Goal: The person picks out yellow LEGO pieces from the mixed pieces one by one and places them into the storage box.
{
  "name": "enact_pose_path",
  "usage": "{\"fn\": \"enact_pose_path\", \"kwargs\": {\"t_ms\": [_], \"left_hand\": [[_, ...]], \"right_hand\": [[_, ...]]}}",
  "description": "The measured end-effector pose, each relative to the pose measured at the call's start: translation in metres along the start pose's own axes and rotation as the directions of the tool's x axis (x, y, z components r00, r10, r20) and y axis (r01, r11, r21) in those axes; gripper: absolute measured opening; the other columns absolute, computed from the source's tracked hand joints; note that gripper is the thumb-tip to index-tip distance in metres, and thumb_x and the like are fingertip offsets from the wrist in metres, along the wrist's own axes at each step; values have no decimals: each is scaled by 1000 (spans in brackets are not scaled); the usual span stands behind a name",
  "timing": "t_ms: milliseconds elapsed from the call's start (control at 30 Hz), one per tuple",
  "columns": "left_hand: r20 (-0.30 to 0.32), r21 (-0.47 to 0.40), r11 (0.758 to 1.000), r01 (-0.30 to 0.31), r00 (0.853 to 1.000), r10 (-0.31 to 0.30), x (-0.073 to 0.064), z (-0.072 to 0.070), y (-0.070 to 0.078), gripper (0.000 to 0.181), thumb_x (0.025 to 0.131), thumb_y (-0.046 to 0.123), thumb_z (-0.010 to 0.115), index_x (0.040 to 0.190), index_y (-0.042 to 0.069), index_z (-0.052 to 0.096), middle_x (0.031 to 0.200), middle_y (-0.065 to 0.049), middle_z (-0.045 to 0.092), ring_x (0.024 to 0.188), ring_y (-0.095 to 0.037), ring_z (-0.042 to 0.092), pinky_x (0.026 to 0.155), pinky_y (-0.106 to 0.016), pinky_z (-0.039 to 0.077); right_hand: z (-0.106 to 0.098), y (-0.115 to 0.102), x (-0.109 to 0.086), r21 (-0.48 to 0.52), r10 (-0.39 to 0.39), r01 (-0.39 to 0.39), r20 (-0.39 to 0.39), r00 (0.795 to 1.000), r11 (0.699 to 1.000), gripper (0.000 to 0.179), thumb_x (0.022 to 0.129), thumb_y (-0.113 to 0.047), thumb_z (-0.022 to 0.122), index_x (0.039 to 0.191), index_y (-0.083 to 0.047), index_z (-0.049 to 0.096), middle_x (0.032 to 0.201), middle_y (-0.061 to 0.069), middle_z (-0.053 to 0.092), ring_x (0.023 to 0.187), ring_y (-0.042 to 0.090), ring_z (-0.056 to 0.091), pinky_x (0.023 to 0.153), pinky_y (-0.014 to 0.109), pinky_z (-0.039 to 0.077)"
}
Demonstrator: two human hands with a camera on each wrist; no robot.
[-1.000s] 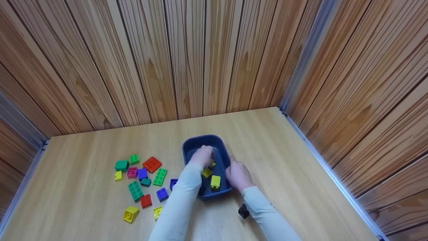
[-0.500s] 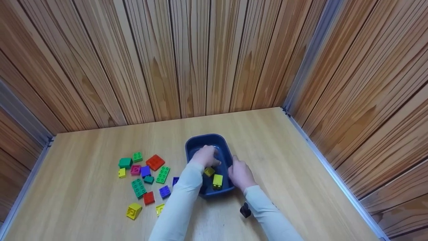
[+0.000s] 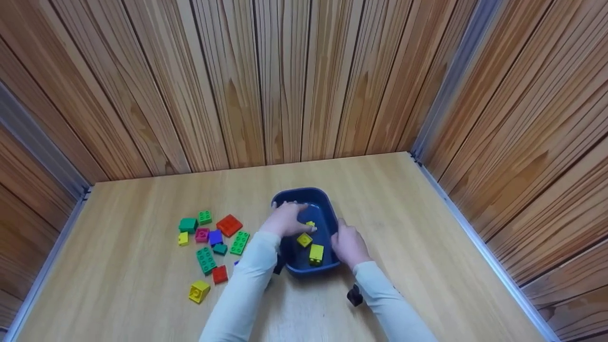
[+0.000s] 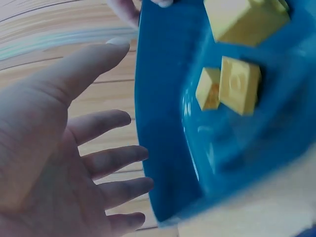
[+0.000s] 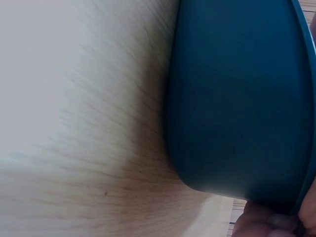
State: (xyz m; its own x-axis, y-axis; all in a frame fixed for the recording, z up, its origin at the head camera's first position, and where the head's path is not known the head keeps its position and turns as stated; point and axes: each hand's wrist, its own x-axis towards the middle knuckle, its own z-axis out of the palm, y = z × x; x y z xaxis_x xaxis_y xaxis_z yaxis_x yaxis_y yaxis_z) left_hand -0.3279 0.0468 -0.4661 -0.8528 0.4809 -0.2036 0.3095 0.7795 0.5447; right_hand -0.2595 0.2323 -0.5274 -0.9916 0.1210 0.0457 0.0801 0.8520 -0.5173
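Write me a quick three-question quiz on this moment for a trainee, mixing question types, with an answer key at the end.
1. True or false: the left hand holds nothing, its palm and fingers open.
2. How many yellow blocks lie inside the dark blue tray?
3. Multiple choice: what does the right hand grip?
A. A green block
B. The dark blue tray
C. A red block

Key: 1. True. 2. Three. 3. B.
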Motion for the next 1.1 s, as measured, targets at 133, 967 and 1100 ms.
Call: {"fn": "enact_pose_path", "kwargs": {"t_ms": [133, 967, 1100], "left_hand": [[-18, 3, 1000, 9, 1000, -9, -5, -4, -9, 72, 82, 46, 72, 143, 18, 46, 149, -12, 38, 140, -32, 24, 112, -54, 16], [-156, -35, 998, 57, 986, -62, -33, -29, -43, 63, 85, 39, 72, 139, 13, 51, 140, -15, 48, 125, -33, 48, 99, -50, 42], [-185, -31, 997, 71, 980, -75, -38, -29, -53, 61, 85, 38, 72, 138, 14, 52, 141, -16, 46, 125, -34, 48, 99, -52, 42]], "right_hand": [[0, -1, 0, -2, 25, -25, -1, 1000, 1000, 44, 93, -10, 51, 134, 6, 45, 87, 19, 64, 66, 22, 60, 61, 39, 53], [-1, 0, 2, 30, 61, -62, 49, 997, 998, 52, 95, -12, 50, 141, 8, 36, 112, 26, 61, 81, 25, 62, 73, 40, 54], [1, -1, 1, 15, 12, -12, 11, 1000, 1000, 49, 93, -9, 51, 137, 11, 40, 102, 27, 64, 77, 27, 64, 70, 43, 54]]}}
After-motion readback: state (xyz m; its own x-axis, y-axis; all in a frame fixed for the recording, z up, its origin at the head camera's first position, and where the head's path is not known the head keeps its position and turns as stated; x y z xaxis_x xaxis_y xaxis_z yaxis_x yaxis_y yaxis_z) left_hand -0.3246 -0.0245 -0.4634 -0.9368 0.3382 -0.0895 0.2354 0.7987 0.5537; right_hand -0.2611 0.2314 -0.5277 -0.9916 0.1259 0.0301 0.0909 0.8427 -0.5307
